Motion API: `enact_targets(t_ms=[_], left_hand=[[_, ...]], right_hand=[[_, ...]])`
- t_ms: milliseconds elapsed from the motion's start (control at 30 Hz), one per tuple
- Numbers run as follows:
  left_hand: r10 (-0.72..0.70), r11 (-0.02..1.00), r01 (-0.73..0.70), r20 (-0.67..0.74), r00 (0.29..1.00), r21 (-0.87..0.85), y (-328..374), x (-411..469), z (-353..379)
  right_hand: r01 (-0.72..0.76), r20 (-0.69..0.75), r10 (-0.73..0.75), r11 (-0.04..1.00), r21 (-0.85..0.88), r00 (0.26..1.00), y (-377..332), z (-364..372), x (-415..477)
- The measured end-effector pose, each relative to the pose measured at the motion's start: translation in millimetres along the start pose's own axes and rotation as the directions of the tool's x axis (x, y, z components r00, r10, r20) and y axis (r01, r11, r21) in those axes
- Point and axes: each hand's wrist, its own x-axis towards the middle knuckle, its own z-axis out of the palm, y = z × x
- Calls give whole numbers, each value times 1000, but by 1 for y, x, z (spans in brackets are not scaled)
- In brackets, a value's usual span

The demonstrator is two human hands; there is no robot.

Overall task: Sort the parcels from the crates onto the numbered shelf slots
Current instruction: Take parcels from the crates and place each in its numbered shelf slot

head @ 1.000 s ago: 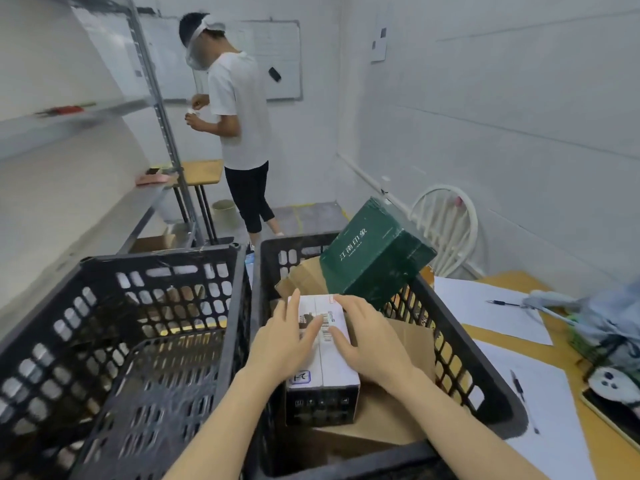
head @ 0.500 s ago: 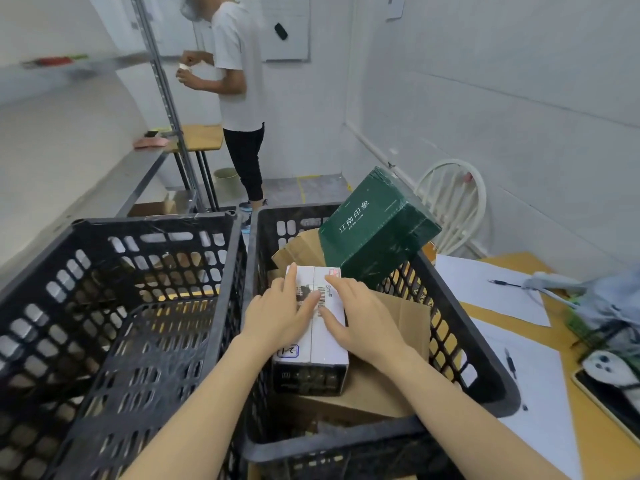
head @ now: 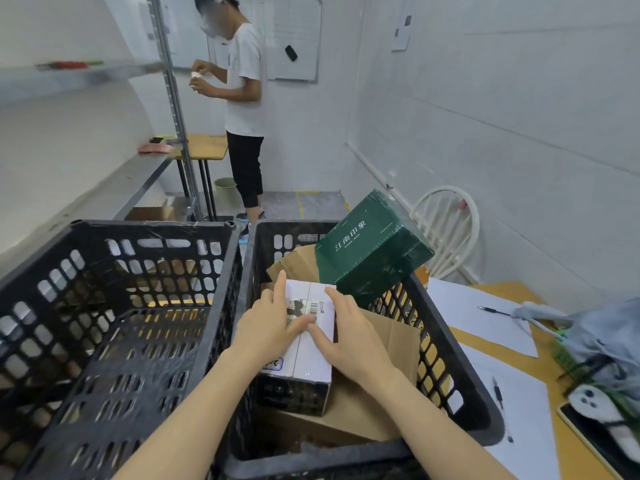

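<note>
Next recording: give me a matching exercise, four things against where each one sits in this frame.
Things: 1 white box; 2 green box; 3 white chair; 4 pink cloth.
Places: A on the metal shelf; B by the right wall; C in the right crate, under the left hand and right hand; D tilted on that crate's far right rim.
Pairs: 1-C, 2-D, 3-B, 4-A.

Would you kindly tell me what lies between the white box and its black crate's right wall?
In the head view, a brown cardboard box spans that stretch.
</note>
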Motion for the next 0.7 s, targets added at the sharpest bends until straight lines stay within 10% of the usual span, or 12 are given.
enact_targets(t_ms=[700], left_hand=[[9, 979, -26, -86, 996, -201, 0, -5, -14]], right_hand=[[439, 448, -322, 879, -186, 834, 25, -31, 57]])
